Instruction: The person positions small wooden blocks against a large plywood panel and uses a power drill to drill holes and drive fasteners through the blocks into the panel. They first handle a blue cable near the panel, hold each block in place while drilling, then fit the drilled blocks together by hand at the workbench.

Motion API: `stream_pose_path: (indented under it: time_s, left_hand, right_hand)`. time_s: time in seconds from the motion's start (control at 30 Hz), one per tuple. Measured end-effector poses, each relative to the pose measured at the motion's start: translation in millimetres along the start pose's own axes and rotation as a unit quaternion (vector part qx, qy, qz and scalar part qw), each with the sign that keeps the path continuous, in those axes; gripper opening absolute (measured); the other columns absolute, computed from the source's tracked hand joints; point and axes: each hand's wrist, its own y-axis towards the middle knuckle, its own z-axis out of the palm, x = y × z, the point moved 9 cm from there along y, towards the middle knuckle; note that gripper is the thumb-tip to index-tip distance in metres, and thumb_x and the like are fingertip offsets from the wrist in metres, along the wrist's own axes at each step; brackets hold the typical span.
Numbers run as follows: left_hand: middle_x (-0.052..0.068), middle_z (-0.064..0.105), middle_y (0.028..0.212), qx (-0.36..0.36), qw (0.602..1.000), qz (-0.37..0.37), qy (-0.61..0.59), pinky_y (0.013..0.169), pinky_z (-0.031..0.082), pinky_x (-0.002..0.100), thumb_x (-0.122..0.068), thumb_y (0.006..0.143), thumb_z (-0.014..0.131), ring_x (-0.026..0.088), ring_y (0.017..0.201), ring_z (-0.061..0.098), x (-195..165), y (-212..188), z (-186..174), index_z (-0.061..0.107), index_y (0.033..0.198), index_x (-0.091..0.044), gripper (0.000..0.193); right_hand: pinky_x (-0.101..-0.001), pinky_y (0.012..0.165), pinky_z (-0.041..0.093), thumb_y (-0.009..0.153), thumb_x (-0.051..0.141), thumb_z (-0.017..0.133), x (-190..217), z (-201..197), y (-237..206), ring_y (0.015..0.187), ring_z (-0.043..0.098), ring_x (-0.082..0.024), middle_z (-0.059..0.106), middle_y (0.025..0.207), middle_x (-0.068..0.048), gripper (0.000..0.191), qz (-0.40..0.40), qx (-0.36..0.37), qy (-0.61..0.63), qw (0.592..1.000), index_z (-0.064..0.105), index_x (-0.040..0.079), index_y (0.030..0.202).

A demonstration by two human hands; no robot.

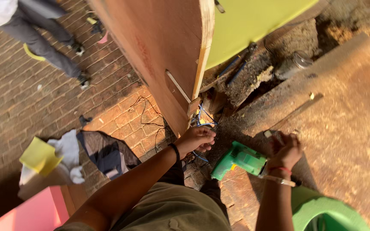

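Right hand (pixel 285 149) of mine sits just past the green electric drill (pixel 238 160), at its far end where the chuck would be; the fingers are curled in around something small there, but I cannot tell how tightly, nor exactly what they pinch. That hand wears a red thread and a pale band at the wrist. The drill lies on its side, its long axis running from lower left to upper right, handle end toward my body and nose toward the right hand. So the right hand is the one touching it, or very nearly so.

Left hand (pixel 197 139) is off to the drill's left, close but apart from it, fingers bent loosely among a tangle of blue wire (pixel 202 119) at the foot of an upright plywood panel (pixel 163 47). A black band circles that wrist. I cannot tell whether it has the wire gripped.

Underfoot is brick paving (pixel 31 102), dusty, with sawdust piled near a flat board (pixel 347 128) to the right, on which a thin strip lies. A yellow-green sheet (pixel 253 21) leans behind the panel. To the left lie a yellow pad on white cloth (pixel 67 147), a dark garment, and a pink slab. Another person's legs (pixel 43 38) stand well away at upper left.
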Motion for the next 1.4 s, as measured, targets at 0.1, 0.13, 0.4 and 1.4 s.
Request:
stream_pose_path:
  time_s: [0.1,0.13,0.4,1.4]
  left_hand:
    - [0.003,0.074,0.1,-0.051,0.999,-0.004,0.002,0.071,0.059,0.028,-0.025,0.097,0.068,0.01,0.083,0.072,2,-23,-11,0.067,0.121,-0.007,0.03]
    - [0.003,0.074,0.1,-0.069,0.998,-0.007,-0.004,0.072,0.059,0.028,-0.025,0.097,0.068,0.011,0.082,0.071,1,-29,-18,0.068,0.121,-0.006,0.03]
    - [0.005,0.075,0.099,-0.179,0.982,0.012,-0.052,0.073,0.058,0.033,-0.023,0.096,0.066,0.014,0.083,0.073,-11,-79,-73,0.062,0.128,-0.007,0.036]
    - [0.005,0.071,0.095,-0.062,0.991,0.023,-0.113,0.075,0.057,0.035,-0.022,0.098,0.065,0.016,0.082,0.068,33,-141,-274,0.066,0.116,-0.006,0.025]
  right_hand:
    - [-0.0275,0.054,0.044,0.094,0.008,0.063,-36,56,-14,0.064,0.058,-0.015,0.063,0.078,-0.004,0.009,0.036,0.178,-0.044,0.982,0.069,0.004,0.099]
    - [-0.0267,0.051,0.038,0.092,0.003,0.065,-49,81,-26,0.06,0.05,-0.014,0.056,0.075,-0.002,0.008,0.039,0.267,-0.034,0.962,0.07,0.003,0.098]
    - [-0.028,0.05,0.047,0.089,0.016,0.07,-120,182,-147,0.056,0.06,-0.011,0.07,0.068,-0.006,0.047,0.0,0.47,-0.324,0.821,0.062,0.003,0.133]
    - [-0.0391,0.079,0.059,0.081,0.042,0.075,-185,209,-303,0.091,0.079,-0.027,0.083,0.096,-0.009,0.066,-0.144,0.312,-0.616,0.709,0.06,0.015,0.138]
